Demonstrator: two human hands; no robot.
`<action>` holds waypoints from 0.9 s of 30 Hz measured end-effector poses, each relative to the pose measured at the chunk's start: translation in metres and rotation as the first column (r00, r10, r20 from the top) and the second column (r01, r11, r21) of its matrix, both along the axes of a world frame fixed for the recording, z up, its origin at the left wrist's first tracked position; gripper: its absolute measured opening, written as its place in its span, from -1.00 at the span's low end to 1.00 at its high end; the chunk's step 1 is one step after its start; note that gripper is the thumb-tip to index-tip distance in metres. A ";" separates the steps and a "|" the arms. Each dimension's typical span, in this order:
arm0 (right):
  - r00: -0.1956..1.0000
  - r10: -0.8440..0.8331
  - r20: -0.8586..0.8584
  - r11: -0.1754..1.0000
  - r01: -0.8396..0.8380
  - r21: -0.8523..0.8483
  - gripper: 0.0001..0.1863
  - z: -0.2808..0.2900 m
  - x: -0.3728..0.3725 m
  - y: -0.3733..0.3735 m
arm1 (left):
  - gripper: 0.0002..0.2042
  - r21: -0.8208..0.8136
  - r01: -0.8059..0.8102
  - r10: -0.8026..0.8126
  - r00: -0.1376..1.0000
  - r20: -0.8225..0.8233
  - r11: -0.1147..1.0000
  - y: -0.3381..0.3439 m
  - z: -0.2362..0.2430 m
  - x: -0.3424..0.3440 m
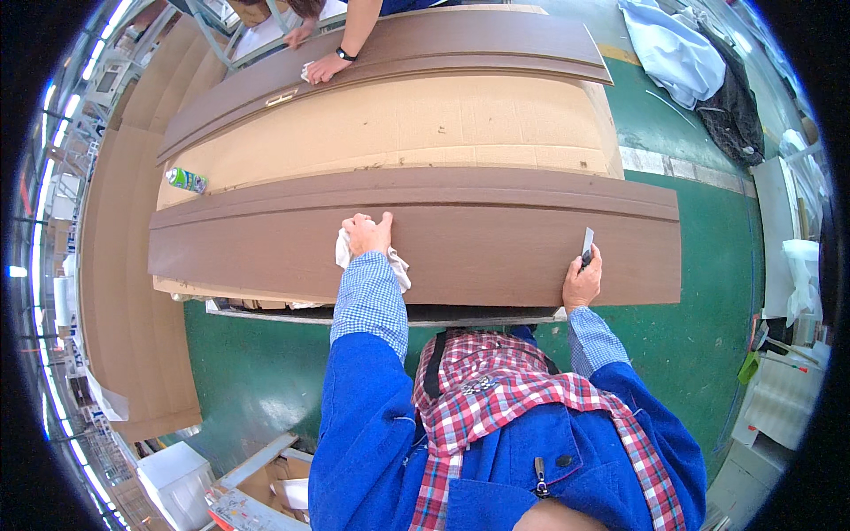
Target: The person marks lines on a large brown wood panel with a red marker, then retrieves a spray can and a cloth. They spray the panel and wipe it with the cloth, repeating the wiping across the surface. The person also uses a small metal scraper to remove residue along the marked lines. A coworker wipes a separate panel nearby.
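My left hand (368, 234) presses a crumpled white cloth (398, 268) onto a long brown panel (478, 248), its fingers bent over the cloth. Over the same panel, near its right end, my right hand (582, 279) is closed round the dark handle of a flat-bladed scraper (588, 239). The scraper's pale blade points away from me. A groove runs lengthwise along the panel's far part.
Cardboard (443, 124) covers the table between my panel and a second brown panel (478, 40). Across the table a co-worker's hand (328, 68) holds a white cloth on that panel. A green spray can (187, 180) lies at the left.
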State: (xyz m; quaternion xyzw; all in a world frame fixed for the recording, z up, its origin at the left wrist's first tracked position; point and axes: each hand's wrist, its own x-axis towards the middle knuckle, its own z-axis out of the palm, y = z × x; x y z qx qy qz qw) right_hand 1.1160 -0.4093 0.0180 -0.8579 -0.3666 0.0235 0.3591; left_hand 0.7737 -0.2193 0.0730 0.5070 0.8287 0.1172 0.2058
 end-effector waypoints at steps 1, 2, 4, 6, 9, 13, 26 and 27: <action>1.000 0.004 -0.006 1.000 -0.004 0.010 -0.55 -0.001 0.000 0.001 | -0.54 0.042 0.000 0.000 1.000 0.016 0.999 -0.001 -0.005 -0.003; 1.000 -0.004 -0.024 1.000 0.004 0.002 -0.55 0.001 0.001 -0.001 | -0.55 0.079 0.032 -0.033 0.999 0.011 0.996 -0.004 -0.014 -0.005; 0.998 0.010 -0.063 1.000 -0.009 0.010 -0.55 0.010 -0.006 -0.001 | -0.58 0.176 0.067 -0.067 0.998 -0.007 0.982 -0.007 -0.032 -0.020; 0.997 0.079 -0.026 0.994 -0.077 0.075 -0.54 0.013 -0.004 -0.005 | -0.73 0.335 0.126 -0.063 0.979 -0.192 0.934 -0.020 -0.019 -0.001; 0.994 0.059 -0.087 0.998 -0.057 0.023 -0.52 0.016 -0.008 -0.005 | -0.81 0.355 0.253 -0.322 0.935 0.147 0.900 -0.033 -0.084 0.041; 0.998 0.067 -0.008 0.997 -0.067 0.048 -0.52 -0.019 0.012 -0.004 | -0.89 0.336 0.767 -0.806 0.590 -0.037 0.546 -0.118 -0.050 0.149; 0.712 0.616 -0.337 0.771 -0.457 0.443 -0.52 -0.025 0.024 -0.001 | -0.71 0.152 -0.014 -0.120 0.548 0.828 0.988 -0.278 -0.064 0.117; 0.595 0.700 -0.395 0.713 -0.551 0.434 -0.51 -0.007 0.013 -0.009 | -0.66 0.123 -0.059 -0.076 0.512 0.856 0.991 -0.286 -0.052 0.120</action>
